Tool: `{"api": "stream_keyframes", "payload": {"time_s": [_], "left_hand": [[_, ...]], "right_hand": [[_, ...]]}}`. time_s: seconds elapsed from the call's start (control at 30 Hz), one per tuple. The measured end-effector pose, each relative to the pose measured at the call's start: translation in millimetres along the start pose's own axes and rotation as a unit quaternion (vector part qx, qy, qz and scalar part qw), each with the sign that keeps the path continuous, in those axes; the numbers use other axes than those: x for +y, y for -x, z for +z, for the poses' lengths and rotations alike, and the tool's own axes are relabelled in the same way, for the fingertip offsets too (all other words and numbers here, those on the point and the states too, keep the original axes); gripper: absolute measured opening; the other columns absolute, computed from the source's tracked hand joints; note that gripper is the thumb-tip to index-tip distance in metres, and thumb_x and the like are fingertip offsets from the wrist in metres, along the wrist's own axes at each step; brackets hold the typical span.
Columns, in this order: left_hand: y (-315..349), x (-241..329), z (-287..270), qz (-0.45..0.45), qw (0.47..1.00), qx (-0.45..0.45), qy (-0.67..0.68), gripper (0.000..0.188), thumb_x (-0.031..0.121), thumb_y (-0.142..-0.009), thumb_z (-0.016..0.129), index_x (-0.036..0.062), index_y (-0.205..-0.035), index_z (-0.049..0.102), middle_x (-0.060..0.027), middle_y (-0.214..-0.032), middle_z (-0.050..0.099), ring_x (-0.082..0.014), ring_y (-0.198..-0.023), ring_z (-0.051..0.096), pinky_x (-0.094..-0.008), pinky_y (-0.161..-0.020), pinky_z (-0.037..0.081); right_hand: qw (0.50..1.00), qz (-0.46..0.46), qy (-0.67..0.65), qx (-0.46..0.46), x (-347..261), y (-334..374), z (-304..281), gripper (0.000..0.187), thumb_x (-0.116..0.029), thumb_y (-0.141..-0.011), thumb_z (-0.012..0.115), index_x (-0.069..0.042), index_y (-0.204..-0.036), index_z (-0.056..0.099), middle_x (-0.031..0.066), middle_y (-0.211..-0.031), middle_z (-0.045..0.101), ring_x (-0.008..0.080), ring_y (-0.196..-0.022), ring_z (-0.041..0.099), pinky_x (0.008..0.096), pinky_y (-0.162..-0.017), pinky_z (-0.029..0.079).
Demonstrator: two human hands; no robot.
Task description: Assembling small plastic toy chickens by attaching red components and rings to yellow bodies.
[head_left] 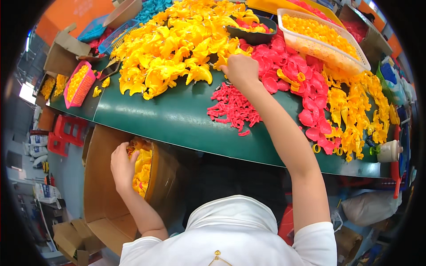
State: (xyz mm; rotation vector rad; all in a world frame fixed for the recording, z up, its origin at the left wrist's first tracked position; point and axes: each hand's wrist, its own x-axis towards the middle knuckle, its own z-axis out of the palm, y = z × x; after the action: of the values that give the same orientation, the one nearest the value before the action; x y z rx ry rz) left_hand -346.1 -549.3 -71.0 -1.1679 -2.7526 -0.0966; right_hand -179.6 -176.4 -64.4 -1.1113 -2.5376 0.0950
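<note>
My left hand (123, 166) is low on the left, at the opening of a cardboard box (104, 177). Its thumb stands apart from the curved fingers, and nothing shows in it. Yellow plastic pieces (143, 166) lie inside the box. On the green table, my right hand (242, 71) reaches to the near edge of a big heap of curved yellow plastic parts (164, 57). Its fingers are curled and partly hidden, so what they pinch cannot be made out. Just below that hand lies a pile of small pink-red plastic pieces (233, 106).
Pink-red cup-shaped parts (313, 102) and yellow parts (350, 111) cover the table's right side. A white basket (361, 60) of yellow pieces and a dark bowl (255, 37) stand behind. A pink basket (82, 84) sits at the left edge; red stools (69, 131) stand beyond.
</note>
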Motion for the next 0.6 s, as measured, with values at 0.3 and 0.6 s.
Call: {"api": "stream_keyframes", "payload": {"time_s": [0.3, 0.6], "left_hand": [[16.5, 171.9, 14.4, 0.336, 0.88, 0.167, 0.29, 0.053, 0.015, -0.077, 0.074, 0.0111, -0.127, 0.056, -0.0131, -0.134, 0.05, -0.0371, -0.122, 0.045, -0.0449, -0.1, 0.042], [28.2, 188.4, 59.1, 0.41, 0.844, 0.137, 0.317, 0.029, 0.013, -0.072, 0.076, 0.0051, -0.1, 0.068, -0.0051, -0.099, 0.064, -0.029, -0.104, 0.056, -0.0352, -0.086, 0.051]], "right_hand": [[0.981, 0.01, -0.127, -0.148, 2.3, 101.5, -56.0, 0.019, -0.024, -0.071, 0.067, -0.005, -0.072, 0.071, 0.0141, -0.065, 0.066, 0.029, -0.063, 0.066, 0.0407, -0.06, 0.051], [0.957, -0.066, -0.282, 0.014, 27.2, 179.7, -31.3, 0.021, -0.003, -0.076, 0.072, -0.005, -0.096, 0.071, 0.0071, -0.084, 0.061, 0.0203, -0.077, 0.057, 0.031, -0.065, 0.046]]}}
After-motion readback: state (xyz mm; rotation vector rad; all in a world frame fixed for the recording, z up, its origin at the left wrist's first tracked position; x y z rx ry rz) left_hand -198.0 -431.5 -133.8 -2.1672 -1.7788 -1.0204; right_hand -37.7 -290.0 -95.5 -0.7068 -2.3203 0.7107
